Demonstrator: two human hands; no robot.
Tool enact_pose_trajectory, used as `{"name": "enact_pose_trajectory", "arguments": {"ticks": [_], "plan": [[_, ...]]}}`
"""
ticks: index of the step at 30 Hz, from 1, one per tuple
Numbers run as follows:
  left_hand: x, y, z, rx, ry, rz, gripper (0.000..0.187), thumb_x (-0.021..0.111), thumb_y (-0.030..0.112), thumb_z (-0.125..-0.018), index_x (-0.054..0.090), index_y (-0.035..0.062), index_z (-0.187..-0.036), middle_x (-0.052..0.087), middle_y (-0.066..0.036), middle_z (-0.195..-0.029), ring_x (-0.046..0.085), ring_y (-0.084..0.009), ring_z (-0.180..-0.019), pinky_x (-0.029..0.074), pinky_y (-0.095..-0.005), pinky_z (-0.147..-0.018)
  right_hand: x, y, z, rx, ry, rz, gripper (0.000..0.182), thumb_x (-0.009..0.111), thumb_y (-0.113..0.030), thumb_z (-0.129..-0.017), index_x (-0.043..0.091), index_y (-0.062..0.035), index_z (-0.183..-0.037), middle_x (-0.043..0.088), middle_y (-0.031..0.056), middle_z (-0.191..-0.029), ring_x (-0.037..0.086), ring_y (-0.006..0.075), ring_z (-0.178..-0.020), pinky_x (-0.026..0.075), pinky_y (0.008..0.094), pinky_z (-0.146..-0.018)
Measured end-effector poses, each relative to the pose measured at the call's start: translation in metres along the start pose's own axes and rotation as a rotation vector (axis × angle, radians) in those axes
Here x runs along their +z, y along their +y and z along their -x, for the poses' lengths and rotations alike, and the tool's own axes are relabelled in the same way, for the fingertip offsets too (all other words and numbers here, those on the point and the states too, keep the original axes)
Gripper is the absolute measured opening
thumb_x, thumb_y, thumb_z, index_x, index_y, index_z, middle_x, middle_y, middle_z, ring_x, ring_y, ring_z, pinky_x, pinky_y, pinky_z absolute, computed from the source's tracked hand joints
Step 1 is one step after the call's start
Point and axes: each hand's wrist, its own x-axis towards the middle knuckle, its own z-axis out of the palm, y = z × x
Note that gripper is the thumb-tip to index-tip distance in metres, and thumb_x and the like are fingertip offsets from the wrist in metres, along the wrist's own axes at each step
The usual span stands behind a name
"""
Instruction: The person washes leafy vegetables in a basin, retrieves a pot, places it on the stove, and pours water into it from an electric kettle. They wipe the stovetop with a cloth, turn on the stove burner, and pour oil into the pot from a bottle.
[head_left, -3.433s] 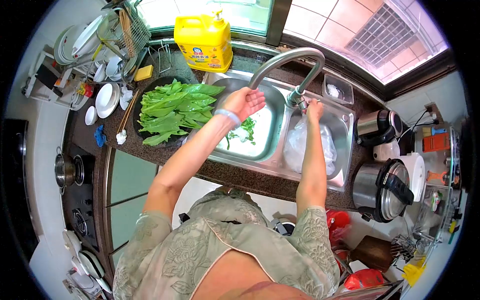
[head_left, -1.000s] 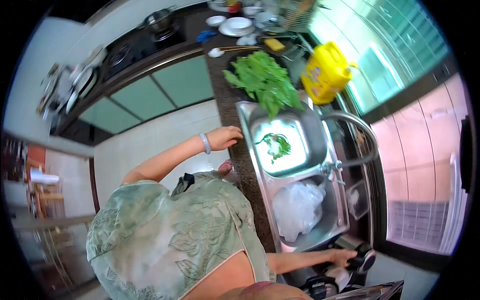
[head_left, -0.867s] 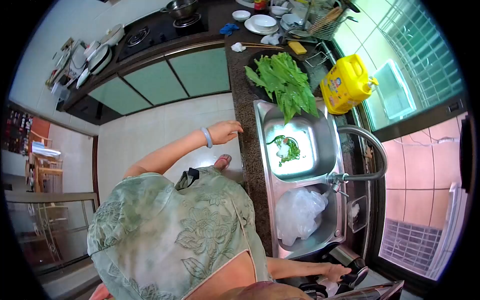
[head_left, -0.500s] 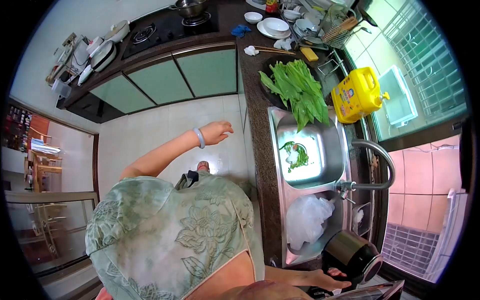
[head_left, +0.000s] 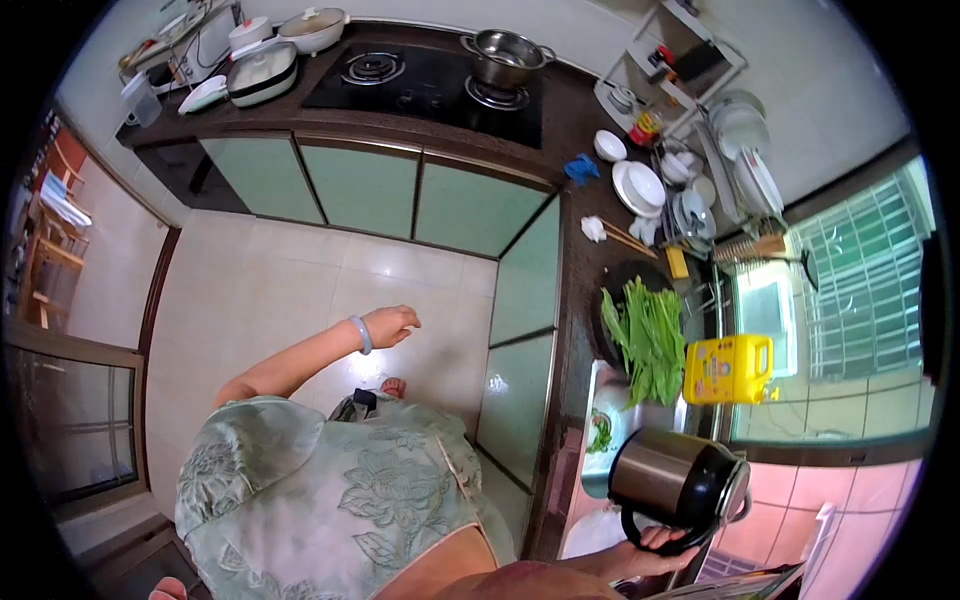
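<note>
My right hand [head_left: 655, 552] grips the black handle of a brown-and-black kettle [head_left: 650, 470]. The kettle is held sideways over the sink, and its body hides much of the basin. My left hand [head_left: 388, 326], with a pale bangle on its wrist, hangs in front of me above the floor tiles. Its fingers are loosely bent and apart, and nothing is in them. Past the kettle, long green leaves [head_left: 648, 335] lie on a dark round board or pan, drooping over the sink edge [head_left: 597, 385]. Green scraps [head_left: 600, 432] lie in the basin.
A yellow jug [head_left: 728, 368] stands by the window, beside the leaves. Farther along are a sponge [head_left: 677, 263], chopsticks [head_left: 632, 240], white bowls [head_left: 638, 186] and a dish rack. A steel pot [head_left: 507, 62] sits on the stove [head_left: 420, 90]. Cabinets line the counter's front.
My right hand has lifted the kettle up and forward from beside the plastic bag to over the sink. The whole view has turned, showing more of the stove. My left hand still hangs free.
</note>
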Motion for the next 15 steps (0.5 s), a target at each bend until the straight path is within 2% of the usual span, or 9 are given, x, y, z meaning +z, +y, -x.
{"name": "enact_pose_trajectory", "arguments": {"ticks": [1,3,7,10,13,14,15], "plan": [[-0.009,-0.011,0.006,-0.051,-0.002,-0.008,0.025,0.059,0.006,-0.083,0.061,0.0016,-0.107,0.059,-0.016,-0.112,0.056,-0.0337,-0.106,0.047,-0.0402,-0.091,0.021,0.009,0.005,0.016,-0.046,-0.008,0.043,0.053,-0.047,-0.09,0.055,-0.0081,-0.073,0.029,-0.0049,-0.044,0.024,0.006,-0.035,0.018,0.0191,-0.034],[-0.023,-0.026,0.011,-0.08,0.041,0.017,0.025,0.058,0.005,-0.083,0.061,0.0016,-0.108,0.059,-0.016,-0.112,0.056,-0.0337,-0.106,0.047,-0.0401,-0.091,0.06,0.033,0.007,-0.002,-0.007,0.053,0.041,0.054,-0.045,-0.09,0.053,-0.0086,-0.071,0.031,-0.0042,-0.045,0.024,0.0061,-0.035,0.018,0.02,-0.034],[-0.039,-0.056,0.006,-0.143,0.14,0.05,0.025,0.058,0.005,-0.084,0.06,0.0012,-0.109,0.058,-0.016,-0.112,0.056,-0.0344,-0.106,0.047,-0.0402,-0.091,0.116,0.086,-0.009,0.088,-0.323,-0.003,0.042,0.048,-0.044,-0.094,0.053,-0.0072,-0.074,0.043,-0.0004,-0.056,0.025,0.0069,-0.033,0.02,0.0212,-0.028],[-0.055,-0.076,-0.012,-0.157,0.212,0.066,0.025,0.057,0.005,-0.084,0.06,0.0004,-0.109,0.058,-0.017,-0.112,0.056,-0.0352,-0.106,0.047,-0.0403,-0.092,0.168,0.123,-0.015,0.102,-0.415,0.005,0.046,0.044,-0.047,-0.096,0.054,-0.0061,-0.077,0.043,0.0001,-0.056,0.026,0.007,-0.033,0.02,0.0207,-0.027],[-0.084,-0.093,-0.036,-0.166,0.261,0.028,0.025,0.057,0.004,-0.084,0.059,-0.0002,-0.109,0.058,-0.018,-0.113,0.055,-0.0358,-0.106,0.046,-0.0402,-0.092,0.236,0.15,-0.004,0.139,-0.404,0.04,0.049,0.045,-0.049,-0.095,0.054,-0.0047,-0.077,0.039,-0.0011,-0.051,0.026,0.0069,-0.034,0.02,0.02,-0.03],[-0.093,-0.1,-0.044,-0.167,0.295,0.02,0.027,0.057,0.003,-0.084,0.058,-0.0001,-0.11,0.058,-0.018,-0.114,0.055,-0.0363,-0.106,0.047,-0.0408,-0.091,0.245,0.165,-0.02,0.191,-0.566,0.005,0.049,0.046,-0.049,-0.094,0.054,-0.0047,-0.076,0.038,-0.0018,-0.05,0.026,0.0069,-0.035,0.02,0.0196,-0.032],[-0.103,-0.106,-0.052,-0.185,0.302,0.018,0.027,0.057,0.003,-0.084,0.058,-0.0001,-0.11,0.058,-0.018,-0.114,0.055,-0.0363,-0.106,0.047,-0.0408,-0.091,0.262,0.177,-0.026,0.209,-0.641,0.01,0.046,0.047,-0.047,-0.094,0.054,-0.0051,-0.076,0.038,-0.0019,-0.05,0.027,0.0069,-0.037,0.02,0.0201,-0.034]]}}
